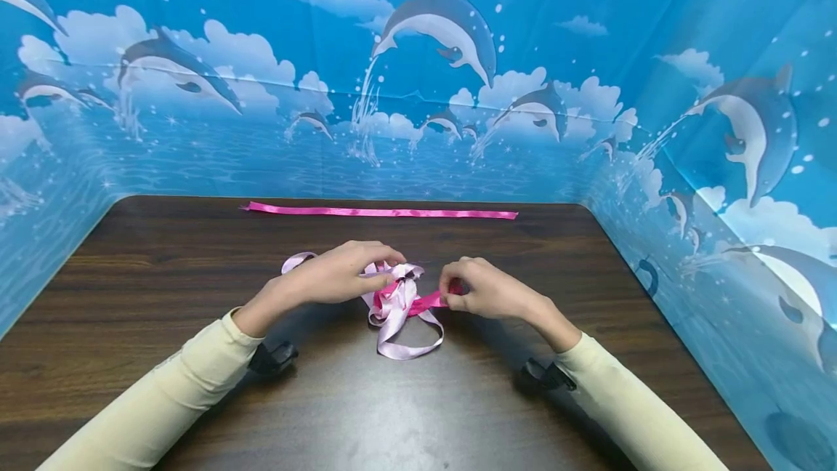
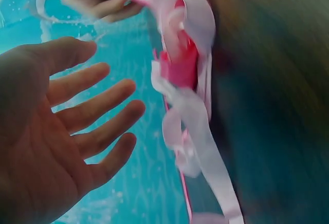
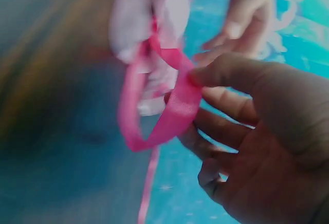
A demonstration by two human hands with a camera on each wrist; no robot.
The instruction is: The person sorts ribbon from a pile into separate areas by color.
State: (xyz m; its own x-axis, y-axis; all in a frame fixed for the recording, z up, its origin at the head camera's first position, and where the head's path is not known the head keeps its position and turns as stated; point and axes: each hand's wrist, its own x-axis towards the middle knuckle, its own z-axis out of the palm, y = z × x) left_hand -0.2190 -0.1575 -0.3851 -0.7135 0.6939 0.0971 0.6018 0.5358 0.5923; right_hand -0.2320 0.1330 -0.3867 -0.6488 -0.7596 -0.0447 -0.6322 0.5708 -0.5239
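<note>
Right-hand grip (image 1: 490, 291): a looped hot-pink ribbon (image 1: 426, 303) is pinched between thumb and fingertips. Left-hand grip (image 1: 336, 272): fingers spread, nothing held, beside a tangled pale-lilac satin ribbon (image 1: 394, 322). Both are bunched on the table (image 1: 405, 413); a straight pink strip (image 1: 382, 212) is laid near its far edge.

The head view is brightly and fairly sharply rendered; a pale glare is reflected from the near part of the table (image 1: 392, 413), and soft shadows are cast beside the sleeves (image 1: 160, 391). The wrist views are dimmer and hazier: the table is smeared by blur, and the left hand (image 2: 59, 131) and right hand (image 3: 262, 142) are darkly shaded.
</note>
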